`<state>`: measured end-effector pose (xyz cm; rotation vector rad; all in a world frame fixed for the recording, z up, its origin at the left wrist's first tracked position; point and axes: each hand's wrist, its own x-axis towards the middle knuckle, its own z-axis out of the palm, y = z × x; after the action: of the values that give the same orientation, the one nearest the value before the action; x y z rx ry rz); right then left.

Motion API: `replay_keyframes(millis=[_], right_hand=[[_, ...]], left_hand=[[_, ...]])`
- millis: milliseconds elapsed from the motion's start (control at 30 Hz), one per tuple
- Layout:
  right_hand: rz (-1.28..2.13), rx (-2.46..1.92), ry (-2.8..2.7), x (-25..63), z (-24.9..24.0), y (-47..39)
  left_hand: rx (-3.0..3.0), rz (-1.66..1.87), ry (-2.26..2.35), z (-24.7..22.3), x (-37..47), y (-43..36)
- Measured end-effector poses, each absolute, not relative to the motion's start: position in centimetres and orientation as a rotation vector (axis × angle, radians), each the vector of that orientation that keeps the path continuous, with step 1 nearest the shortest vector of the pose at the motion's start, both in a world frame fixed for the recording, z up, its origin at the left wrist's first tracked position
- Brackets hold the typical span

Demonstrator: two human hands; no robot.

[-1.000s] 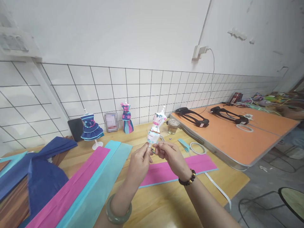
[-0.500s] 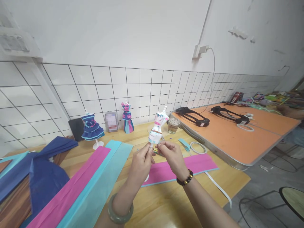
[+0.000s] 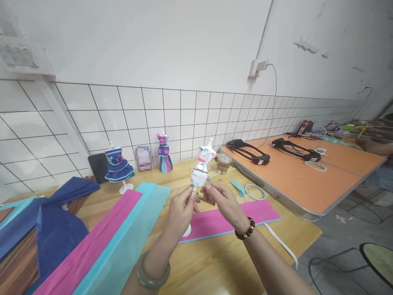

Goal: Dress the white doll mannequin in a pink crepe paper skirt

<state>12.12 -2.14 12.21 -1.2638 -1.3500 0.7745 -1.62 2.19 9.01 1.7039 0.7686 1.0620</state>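
Note:
A small white dress form [image 3: 201, 166], marked with pink and blue patches and a thin brown band, is held up above the wooden table. My left hand [image 3: 181, 209] is closed on its stem, just under the body. Close beside it, my right hand [image 3: 221, 200] has its fingers pinched at the lower edge of the form; whether they hold anything small cannot be made out. Beneath my hands lies a pink strip with a blue edge [image 3: 258, 211]. The form's round white base [image 3: 186, 230] shows partly below my left hand.
Two dressed forms, one navy [image 3: 118, 166] and one pink and blue [image 3: 164, 153], stand at the back. Fabric strips [image 3: 123, 233] cover the left. A glass cup [image 3: 224, 163] and tape roll [image 3: 255, 191] are right. Black headsets [image 3: 248, 152] lie on the orange table [image 3: 294, 180].
The dress form has shifted slightly left and is a little more upright. My right wrist has moved slightly right, with its fingers still near the form.

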Motion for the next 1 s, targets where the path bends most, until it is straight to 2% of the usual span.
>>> replay_keyframes(millis=[200,467,1000], right_hand=[[0.546,-1.342,-1.398,12.2,11.5,-1.9],[0.58,-1.29,-1.386,12.0,11.3,-1.9],[0.578,-1.179,-1.289,11.8,11.5,-2.3]], left_hand=[[1.809,1.077,0.806,9.2,-1.5,1.8],[1.802,1.083,0.823,9.0,-1.4,1.8],[1.228,0.821,0.464,10.2,-1.3,1.4]])
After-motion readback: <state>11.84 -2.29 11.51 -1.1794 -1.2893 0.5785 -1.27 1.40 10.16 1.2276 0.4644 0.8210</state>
